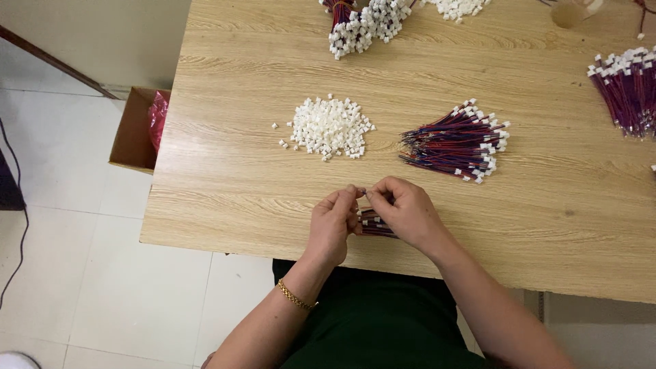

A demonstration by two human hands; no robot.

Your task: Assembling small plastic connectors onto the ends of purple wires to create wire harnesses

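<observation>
- Both forearms come up from the bottom edge, bare, and converge over the near edge of the table [225, 225]; a gold chain bracelet [296, 296] sits on the left wrist.
- The left hand [333, 222] is curled, knuckles up, its fingertips pinched together at the top and meeting those of the other hand.
- The right hand [404, 208] is bent inward at the wrist, thumb and forefinger closed in a pinch against the left fingertips; what they pinch is too small to tell.
- A small bunch of red and dark wires [374, 225] lies between the 2 palms, held under the curled fingers of the hands, just above the tabletop near its front edge.
- The table is pale wood-grain laminate, smooth and matte.
- Beyond the hands, to the left, a loose heap of small white plastic connector housings [328, 128] spreads in a rough mound, with a few strays at its left side.
- To the right of it, a fanned bundle of thin red and blue wires [454, 142] lies flat, its white connector ends pointing right.
- Farther right, another wire bundle [625, 92] with white tips lies at the table's edge of view.
- At the far edge, a further cluster of wired white connectors [362, 24] is partly cut off.
- On the tiled floor at left stands an open cardboard box [133, 133] with something red inside.
</observation>
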